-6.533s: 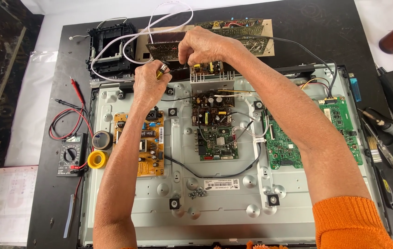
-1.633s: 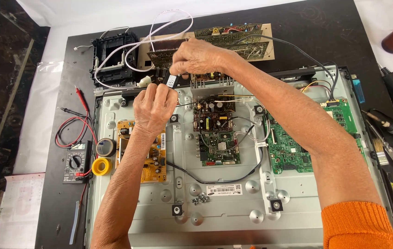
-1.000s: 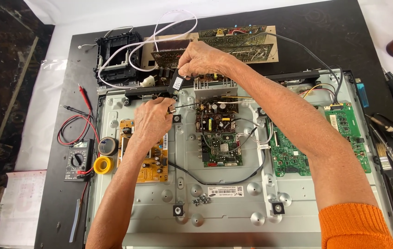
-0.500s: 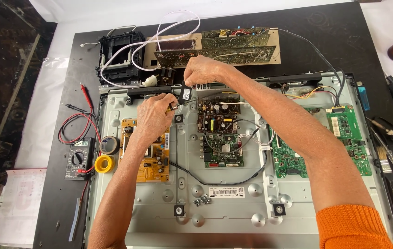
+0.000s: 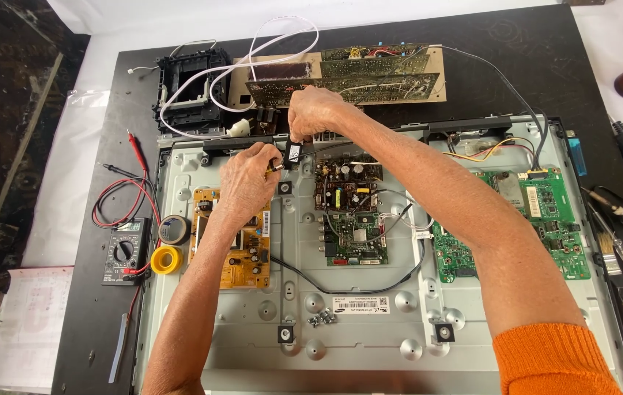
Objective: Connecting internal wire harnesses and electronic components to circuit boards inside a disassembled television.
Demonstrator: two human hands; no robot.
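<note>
Both hands have dropped from the brown circuit boards point(image 5: 370, 73) at the far edge of the bench down to the top rim of the opened television chassis point(image 5: 370, 322), and they now sit much closer together than a few seconds ago.

From the head camera, the right hand point(image 5: 316, 111) is curled over a small black-and-white connector point(image 5: 293, 152), thumb and forefinger pinched on it just above the middle board. The left hand point(image 5: 247, 179) has come up to meet it, fingertips closed on a slim dark tool tip or lead end point(image 5: 276, 167) right beside the connector; I cannot tell which it is, nor whether it touches the connector. The two hands are almost touching, just over the black bar point(image 5: 238, 143) along the chassis's upper edge.

Below them lies the central power board point(image 5: 349, 208) with its capacitors, a black cable point(image 5: 348, 281) looping under it. The orange-brown board point(image 5: 235, 245) is partly under the left forearm, the green main board point(image 5: 538, 219) well to the right. Off the chassis on the left are a multimeter point(image 5: 125, 249) with red and black leads, a yellow tape roll point(image 5: 166, 259) and a darker roll just above it. Loose screws point(image 5: 316, 317) sit near the bottom centre.

Judging by the shift, the work has moved from the loose boards to this connector on the chassis.
</note>
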